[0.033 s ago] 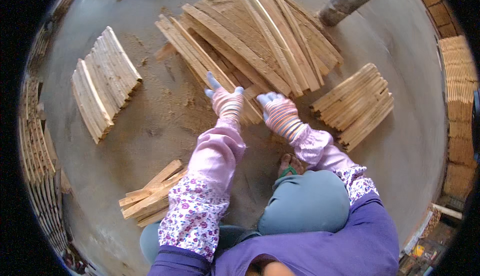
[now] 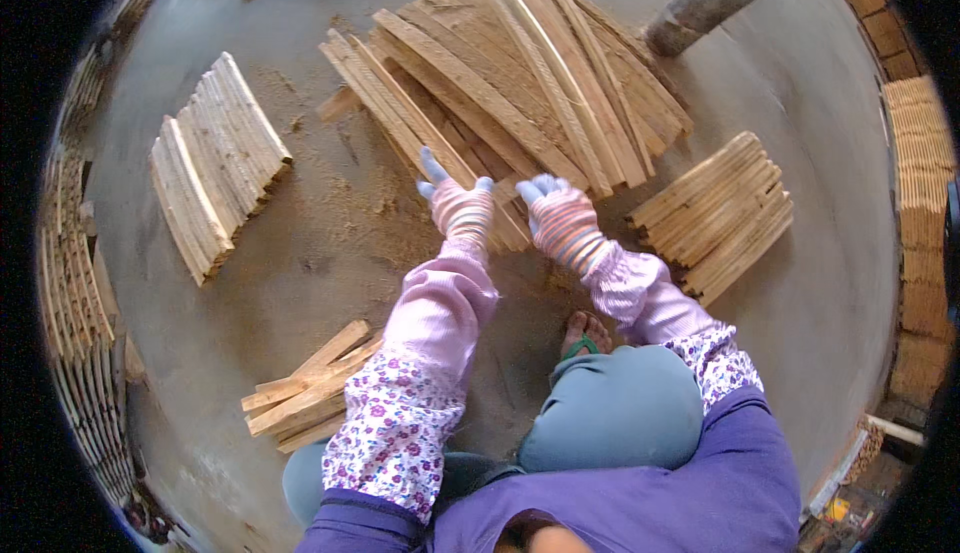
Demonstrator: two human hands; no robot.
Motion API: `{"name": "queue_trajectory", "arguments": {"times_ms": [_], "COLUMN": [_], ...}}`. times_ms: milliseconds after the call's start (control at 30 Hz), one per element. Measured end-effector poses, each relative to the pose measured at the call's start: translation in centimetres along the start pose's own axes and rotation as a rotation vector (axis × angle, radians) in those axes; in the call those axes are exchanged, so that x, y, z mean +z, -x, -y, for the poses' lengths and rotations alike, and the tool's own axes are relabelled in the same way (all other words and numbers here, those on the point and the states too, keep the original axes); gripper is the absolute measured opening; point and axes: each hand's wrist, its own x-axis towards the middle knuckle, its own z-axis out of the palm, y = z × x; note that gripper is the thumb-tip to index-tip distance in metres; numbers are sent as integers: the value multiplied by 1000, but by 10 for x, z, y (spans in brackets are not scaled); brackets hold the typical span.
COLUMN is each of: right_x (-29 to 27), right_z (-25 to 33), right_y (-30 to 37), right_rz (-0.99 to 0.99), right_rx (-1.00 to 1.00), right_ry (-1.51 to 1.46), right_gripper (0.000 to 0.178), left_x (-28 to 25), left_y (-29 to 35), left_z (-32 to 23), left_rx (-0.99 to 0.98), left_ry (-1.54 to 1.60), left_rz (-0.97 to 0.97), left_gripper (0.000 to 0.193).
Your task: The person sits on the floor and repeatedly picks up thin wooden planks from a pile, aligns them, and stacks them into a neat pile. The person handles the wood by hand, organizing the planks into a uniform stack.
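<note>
A fanned heap of long, rough-sawn wooden strips [image 2: 490,83] lies on the floor in front of me. Over the near ends of its left-hand strips is my left hand [image 2: 461,200], in a striped glove with bluish fingertips. Its fingers are spread, and the strips run beneath it. My right hand [image 2: 562,215], gloved the same way, hovers just to the right of those ends. Its fingers are bent and pressed together, slightly blurred, and the palm faces away, so whatever they might hold is hidden.
Strips are laid side by side in a left bundle [image 2: 218,168] and a right bundle [image 2: 715,215]. Several short pieces [image 2: 312,388] lie by my left forearm. A round post [image 2: 725,3] stands at the far right. Stacked wood [image 2: 920,213] lines the right edge. Sawdust covers parts of the floor.
The whole view has shifted very slightly. Both hands and the strips keep their places relative to each other.
</note>
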Motion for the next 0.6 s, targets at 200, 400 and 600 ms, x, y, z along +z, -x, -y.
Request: {"name": "queue_trajectory", "arguments": {"times_ms": [200, 400, 600], "right_x": [33, 14, -17], "right_z": [6, 5, 2], "right_y": [-102, -116, -82], "right_rz": [493, 140, 37], "right_rx": [8, 67, 167], "right_ry": [345, 25, -329], "right_gripper": [57, 41, 45], "left_x": [5, 2, -9], "left_y": [4, -4, -7], "left_z": [12, 10, 14], "left_rx": [114, 14, 94], "left_ry": [61, -65, -153], "left_rz": [-77, 34, 125], "left_gripper": [112, 116, 108]}}
